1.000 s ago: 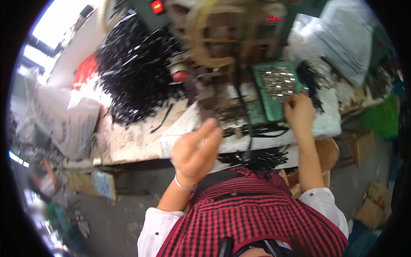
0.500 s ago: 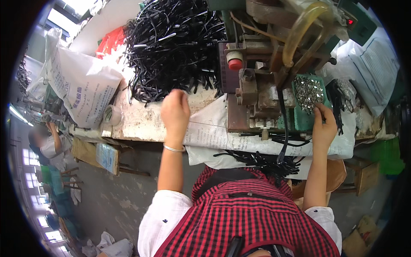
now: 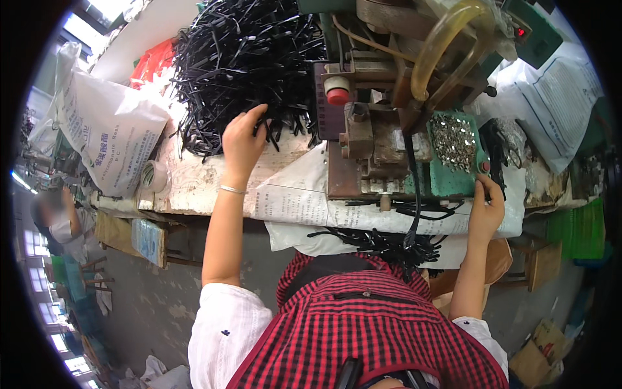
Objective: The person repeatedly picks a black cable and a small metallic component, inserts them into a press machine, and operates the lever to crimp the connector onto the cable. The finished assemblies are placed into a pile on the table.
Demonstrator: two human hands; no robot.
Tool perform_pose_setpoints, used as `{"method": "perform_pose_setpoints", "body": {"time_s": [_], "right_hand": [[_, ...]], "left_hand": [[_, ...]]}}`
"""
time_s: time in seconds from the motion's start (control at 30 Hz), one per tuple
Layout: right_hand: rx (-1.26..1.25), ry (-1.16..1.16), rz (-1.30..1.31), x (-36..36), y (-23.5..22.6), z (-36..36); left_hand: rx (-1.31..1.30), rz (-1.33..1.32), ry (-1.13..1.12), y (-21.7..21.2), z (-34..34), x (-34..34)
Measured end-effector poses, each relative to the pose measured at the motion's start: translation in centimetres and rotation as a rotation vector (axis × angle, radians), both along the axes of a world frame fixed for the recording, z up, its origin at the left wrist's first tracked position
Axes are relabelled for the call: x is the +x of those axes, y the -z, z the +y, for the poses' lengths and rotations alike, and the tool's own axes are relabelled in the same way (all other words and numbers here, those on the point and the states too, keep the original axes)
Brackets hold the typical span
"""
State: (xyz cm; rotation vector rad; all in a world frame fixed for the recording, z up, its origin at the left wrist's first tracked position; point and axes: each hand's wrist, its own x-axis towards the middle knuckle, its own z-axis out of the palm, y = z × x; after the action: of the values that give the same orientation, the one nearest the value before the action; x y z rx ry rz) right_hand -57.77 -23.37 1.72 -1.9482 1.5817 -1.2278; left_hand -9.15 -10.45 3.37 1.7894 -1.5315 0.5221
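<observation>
My left hand [image 3: 243, 146] reaches the near edge of a large heap of slender black plastic strips [image 3: 253, 58]. Its thumb and forefinger are apart, close to some strips. Whether it touches one is hard to tell. My right hand [image 3: 487, 209] is at the near right corner of a green tray [image 3: 450, 185], beside a small red button [image 3: 484, 166]. Its fingertips are pressed together, and anything between them is too small to make out. Many small shiny metal parts [image 3: 453, 142] lie in the tray. Between my hands stands a bench machine [image 3: 382, 139].
A red-topped knob [image 3: 337, 96] sits on the machine's left side, and a black cable [image 3: 414, 188] hangs down its front. More black strips [image 3: 389, 245] lie near my lap. At left are a white sack [image 3: 110, 129] and a tape roll [image 3: 154, 176]. Another person [image 3: 61, 217] works far left.
My left hand has moved forward to the strip heap, and its fingers have spread. My right hand has drawn back from the metal parts to the tray's near corner. The view has shifted slightly.
</observation>
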Motion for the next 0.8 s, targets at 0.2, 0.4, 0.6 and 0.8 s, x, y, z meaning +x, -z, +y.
{"method": "perform_pose_setpoints", "body": {"time_s": [0.2, 0.4, 0.6, 0.8], "right_hand": [[-0.186, -0.425, -0.232, 8.0, -7.8, 1.0], [-0.041, -0.437, -0.571, 14.6, -7.0, 0.8], [0.126, -0.505, -0.848, 15.1, -7.3, 1.4], [0.277, -0.563, -0.925, 14.8, -10.7, 4.0]], "left_hand": [[-0.281, 0.477, 0.086, -3.2, -0.5, -4.5], [-0.283, 0.891, 0.079, 1.6, 0.1, -9.5], [-0.451, 0.871, 0.242, -5.0, -0.3, -13.1], [-0.448, 0.161, 0.526, -10.0, 0.8, -17.4]]}}
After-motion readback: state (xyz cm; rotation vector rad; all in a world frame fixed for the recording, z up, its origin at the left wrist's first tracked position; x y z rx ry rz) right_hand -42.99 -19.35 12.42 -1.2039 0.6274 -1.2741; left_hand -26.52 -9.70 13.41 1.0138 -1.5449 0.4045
